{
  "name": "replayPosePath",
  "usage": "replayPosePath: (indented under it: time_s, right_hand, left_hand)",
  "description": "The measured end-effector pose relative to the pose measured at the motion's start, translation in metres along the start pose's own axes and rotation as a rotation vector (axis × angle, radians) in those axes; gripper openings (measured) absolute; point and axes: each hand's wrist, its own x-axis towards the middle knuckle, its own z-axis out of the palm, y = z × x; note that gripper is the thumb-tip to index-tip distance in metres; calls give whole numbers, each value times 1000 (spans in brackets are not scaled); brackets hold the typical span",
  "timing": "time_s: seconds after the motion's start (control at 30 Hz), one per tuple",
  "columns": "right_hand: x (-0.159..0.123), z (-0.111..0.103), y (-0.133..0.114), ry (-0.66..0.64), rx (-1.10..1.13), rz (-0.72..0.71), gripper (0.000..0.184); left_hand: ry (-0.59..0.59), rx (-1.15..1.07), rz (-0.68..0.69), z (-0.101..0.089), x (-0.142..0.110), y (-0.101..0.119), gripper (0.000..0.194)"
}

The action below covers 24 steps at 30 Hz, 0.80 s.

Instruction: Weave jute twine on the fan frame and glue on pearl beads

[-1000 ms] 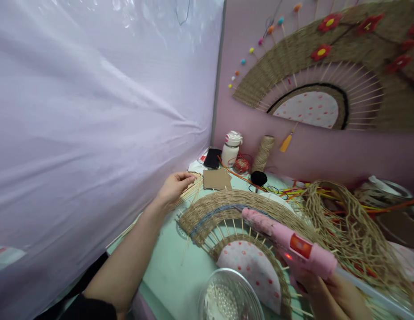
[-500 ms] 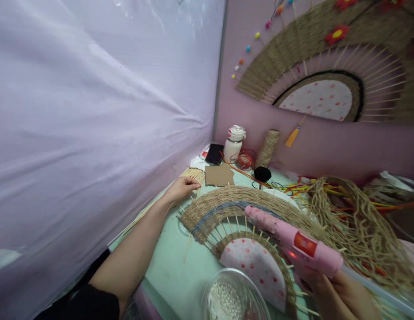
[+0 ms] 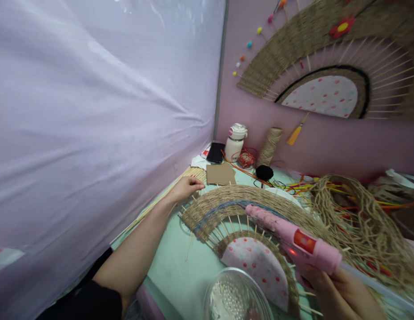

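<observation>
My right hand [image 3: 330,284] is wrapped round a pink hot glue gun [image 3: 293,235] with a red light glowing on its side. Its nozzle points left, over the blue strands of a woven twine fan [image 3: 233,195] lying on the table. The fan has thin wooden ribs and a half-round centre of white cloth with red dots [image 3: 256,266]. My left hand [image 3: 186,189] is closed in a pinch just beyond the fan's upper left edge; what its fingertips hold, if anything, I cannot make out. A clear bowl of white pearl beads [image 3: 227,300] stands in front of the fan.
Thin sticks [image 3: 143,215] lie along the curtain [image 3: 126,111]. At the back are cardboard [image 3: 221,174], a phone [image 3: 215,152], a white bottle [image 3: 235,144], a twine spool [image 3: 269,146] and black yarn [image 3: 264,172]. Loose twine [image 3: 353,213] heaps at right. A larger fan [image 3: 293,58] hangs on the wall.
My view has shifted slightly, moving the scene in the picture. My left hand has moved a little right, towards the fan's edge, still pinched. The glue gun stays over the blue strands.
</observation>
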Motion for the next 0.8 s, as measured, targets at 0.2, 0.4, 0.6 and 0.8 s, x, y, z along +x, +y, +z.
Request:
replayPosePath:
  time_s: [0.2,0.4,0.6,0.8]
  right_hand:
    - [-3,-2,5,10,-18,10,38]
    - [-2,-1,5,-2,-16,-9,39]
    - [-1,-1,5,-9,8,-18,42]
    - [4,1,-5,-18,22,-15,45]
  left_hand:
    - [-11,-2,22,-1,0,-1,27]
    - [-22,24,22,-1,-1,0,24]
    - [-16,35,15,-1,-3,3,23]
    - [-8,36,22,-1,-3,4,24]
